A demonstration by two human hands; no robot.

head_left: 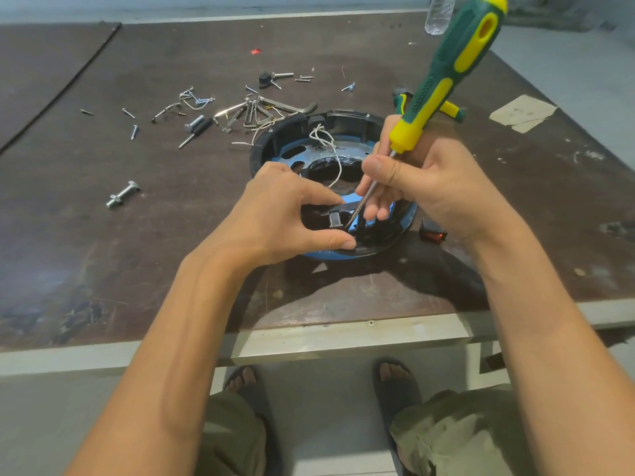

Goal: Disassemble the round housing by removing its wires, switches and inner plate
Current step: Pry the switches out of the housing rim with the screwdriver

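Firmly, the left hand [275, 214] pinched the near rim of the round black-and-blue plastic housing [343, 120], which sat on the worn brown table [137, 235] close to its front edge. The right hand [422, 187] clamped the green-and-yellow screwdriver [453, 63] by its shaft, tip against a small black switch [335, 219] inside. White wires [326, 142] curled by the far wall.
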